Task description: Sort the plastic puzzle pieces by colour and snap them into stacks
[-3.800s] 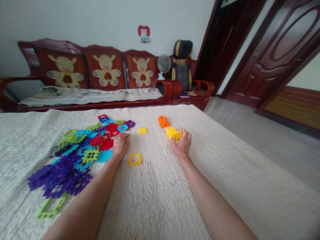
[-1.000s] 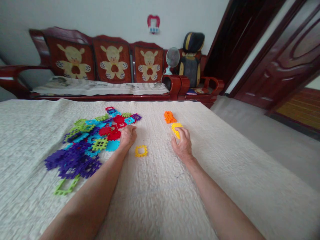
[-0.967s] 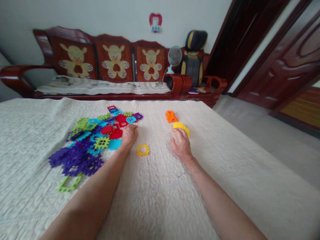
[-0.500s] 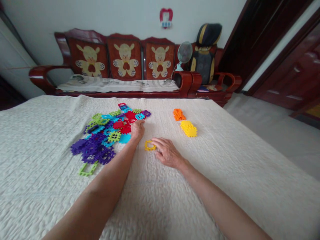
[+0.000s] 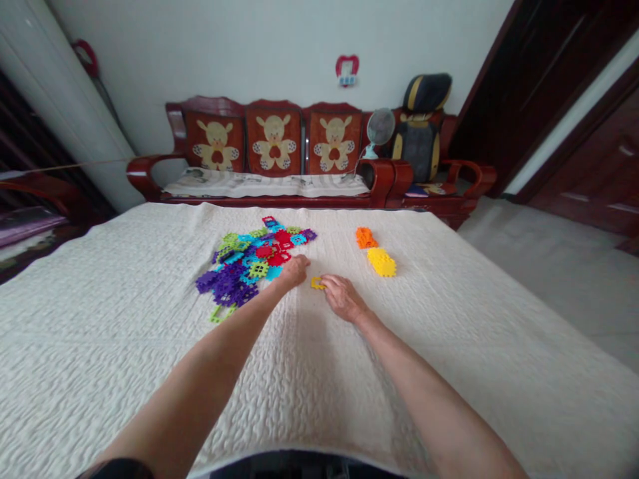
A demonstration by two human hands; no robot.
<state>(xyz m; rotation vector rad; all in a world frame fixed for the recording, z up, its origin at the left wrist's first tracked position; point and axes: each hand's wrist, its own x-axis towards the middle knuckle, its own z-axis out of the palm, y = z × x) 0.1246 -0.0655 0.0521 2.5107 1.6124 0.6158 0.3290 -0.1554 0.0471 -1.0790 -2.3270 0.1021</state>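
Observation:
My right hand [image 5: 344, 298] has its fingertips on a yellow square frame piece [image 5: 318, 283] that lies on the cream quilted cover. Just to the left, my left hand [image 5: 295, 271] is closed at the right edge of a mixed pile; whether anything is between its fingers is hidden. Purple pieces [image 5: 230, 283] fill the near left of that pile, with red pieces [image 5: 279, 247], blue and green ones behind and beside them. Beyond my right hand lie a yellow stack [image 5: 382, 262] and a smaller orange group [image 5: 366, 237].
The quilted cover [image 5: 124, 319] spreads under everything. Behind its far edge stands a dark red wooden sofa [image 5: 214, 105] with bear cushions, a small fan [image 5: 381, 126] and a chair with a black and yellow back pad [image 5: 417, 150].
The view has shifted, so the whole scene sits lower and further right. My left hand has moved off the red pieces toward the yellow frame. My right hand stays at the frame.

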